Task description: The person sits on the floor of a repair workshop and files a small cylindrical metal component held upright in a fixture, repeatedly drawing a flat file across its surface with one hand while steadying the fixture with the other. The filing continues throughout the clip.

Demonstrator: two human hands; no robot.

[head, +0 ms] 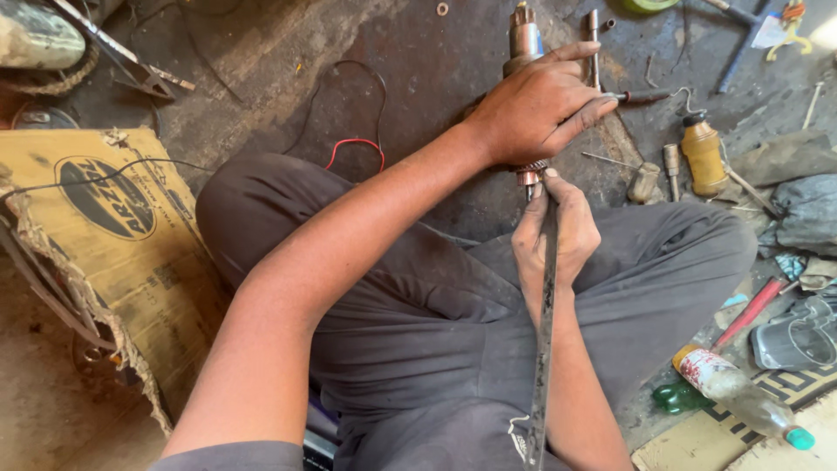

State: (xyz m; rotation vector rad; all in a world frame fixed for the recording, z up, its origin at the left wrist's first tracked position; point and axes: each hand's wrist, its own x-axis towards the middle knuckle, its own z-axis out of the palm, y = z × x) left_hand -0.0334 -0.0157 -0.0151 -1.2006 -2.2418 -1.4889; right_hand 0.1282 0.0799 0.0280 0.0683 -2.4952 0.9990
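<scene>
Gripping: motor shaft (526, 52) clasped by left hand (540, 109) | blade (546, 323) clenched by right hand (558, 235) | both axes near-vertical, floor beyond crowded by bottle (703, 155)

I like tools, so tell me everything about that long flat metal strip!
The strip is a long, thin, flat bar of dark, dirty grey metal. It runs from the bottom of the picture, over the lap, up to the coppery end of the motor part. The right hand grips its upper end; the left hand holds the motor part.
</scene>
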